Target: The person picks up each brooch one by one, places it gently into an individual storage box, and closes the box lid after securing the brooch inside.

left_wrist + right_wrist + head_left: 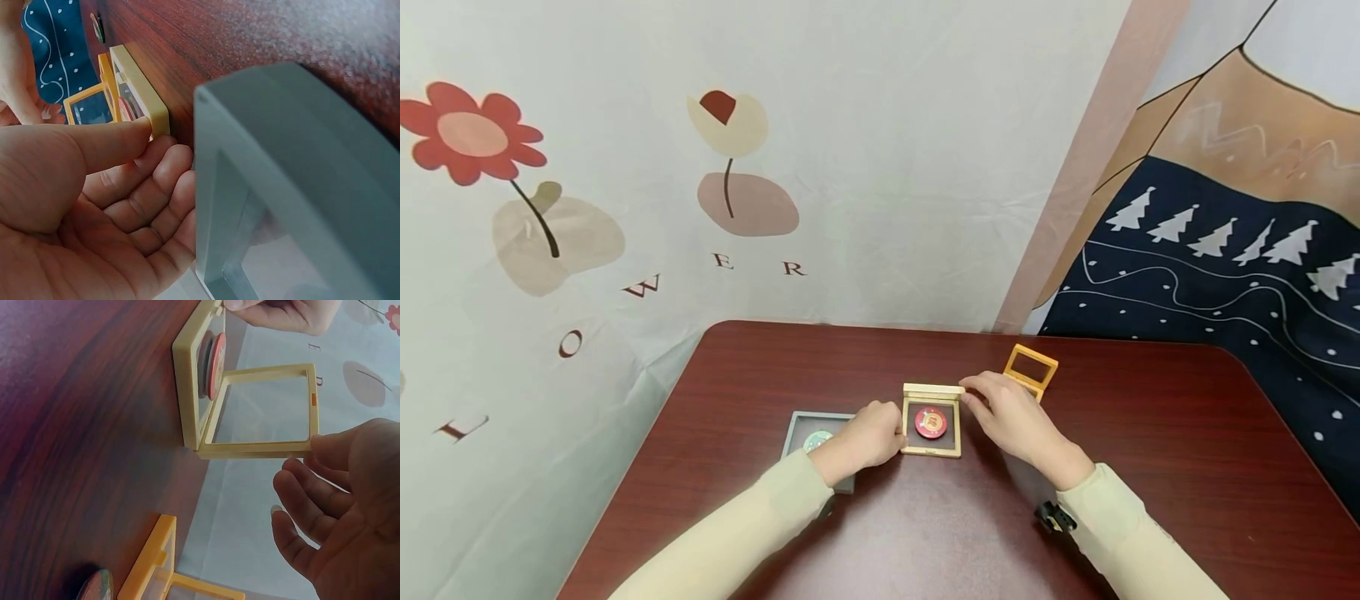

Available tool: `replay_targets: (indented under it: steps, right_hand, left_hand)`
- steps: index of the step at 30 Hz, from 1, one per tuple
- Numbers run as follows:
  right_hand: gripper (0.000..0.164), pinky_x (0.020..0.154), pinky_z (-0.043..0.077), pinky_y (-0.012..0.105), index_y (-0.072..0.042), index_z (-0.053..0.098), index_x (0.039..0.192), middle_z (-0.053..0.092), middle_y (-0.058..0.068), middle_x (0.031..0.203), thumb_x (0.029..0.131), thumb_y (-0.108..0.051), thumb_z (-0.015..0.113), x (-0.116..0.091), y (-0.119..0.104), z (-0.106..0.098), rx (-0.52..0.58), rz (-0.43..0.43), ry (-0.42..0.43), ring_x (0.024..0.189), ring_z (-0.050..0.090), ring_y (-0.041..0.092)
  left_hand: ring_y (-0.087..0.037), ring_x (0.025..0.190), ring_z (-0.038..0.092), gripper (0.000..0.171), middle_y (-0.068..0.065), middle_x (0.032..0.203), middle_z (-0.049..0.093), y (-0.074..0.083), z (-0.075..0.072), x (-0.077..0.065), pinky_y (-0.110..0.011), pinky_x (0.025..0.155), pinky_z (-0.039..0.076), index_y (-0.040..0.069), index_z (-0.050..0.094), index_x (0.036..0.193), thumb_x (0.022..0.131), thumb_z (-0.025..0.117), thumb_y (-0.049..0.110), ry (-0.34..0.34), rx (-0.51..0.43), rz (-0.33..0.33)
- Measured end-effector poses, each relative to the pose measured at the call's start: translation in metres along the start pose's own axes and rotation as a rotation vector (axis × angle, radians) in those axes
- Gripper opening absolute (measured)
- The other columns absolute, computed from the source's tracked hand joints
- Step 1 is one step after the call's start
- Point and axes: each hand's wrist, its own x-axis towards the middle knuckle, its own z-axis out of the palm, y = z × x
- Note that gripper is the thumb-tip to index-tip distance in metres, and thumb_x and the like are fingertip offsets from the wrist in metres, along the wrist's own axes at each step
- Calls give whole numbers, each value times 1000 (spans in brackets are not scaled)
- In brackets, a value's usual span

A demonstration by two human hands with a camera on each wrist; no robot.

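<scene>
A cream display case (pixel 931 452) lies on the table with its clear-windowed lid (pixel 259 450) raised. A red poker chip (pixel 931 422) rests inside on the clear film of its base. My left hand (pixel 868 433) pinches the left edge of the base, thumb on top and fingers curled below. My right hand (pixel 1007 412) grips the free corner of the lid between thumb and forefinger, with the other fingers loosely bent. In the right wrist view the lid stands at a steep angle to the base.
A larger grey display case (pixel 823 415) with a pale green chip (pixel 816 439) lies under my left forearm. Behind my right hand stands a small yellow display case (pixel 1033 351), its lid raised. Near it is another round chip (pixel 97 586). A printed cloth (pixel 880 167) hangs behind the table.
</scene>
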Motion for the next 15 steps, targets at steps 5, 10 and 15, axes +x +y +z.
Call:
replay_targets:
  steps: [5, 10, 15]
  right_hand:
    - [21, 78, 56, 39, -3, 74, 117, 73, 5, 104, 96, -8, 75, -6, -2, 1, -9, -56, -21, 92, 67, 16]
    - [21, 76, 56, 37, -4, 75, 114, 73, 3, 100, 94, -5, 78, -13, -5, 3, -22, -108, -37, 89, 67, 15]
    - [21, 79, 58, 38, -3, 76, 114, 73, 4, 102, 93, -5, 78, -17, -9, 5, -19, -115, -50, 91, 69, 17]
  left_hand:
    - [-10, 47, 42, 51, 8, 47, 44, -1, 0, 0, -25, 50, 37, 16, 53, 51, 97, 75, 14, -8, -3, 9]
    - [-9, 48, 42, 46, 8, 48, 47, -2, -1, 0, -25, 51, 38, 14, 59, 54, 97, 74, 12, -6, 12, 31]
    - [-9, 50, 45, 37, 9, 53, 54, -3, -2, 0, -25, 53, 41, 12, 67, 59, 96, 74, 10, -8, 24, 46]
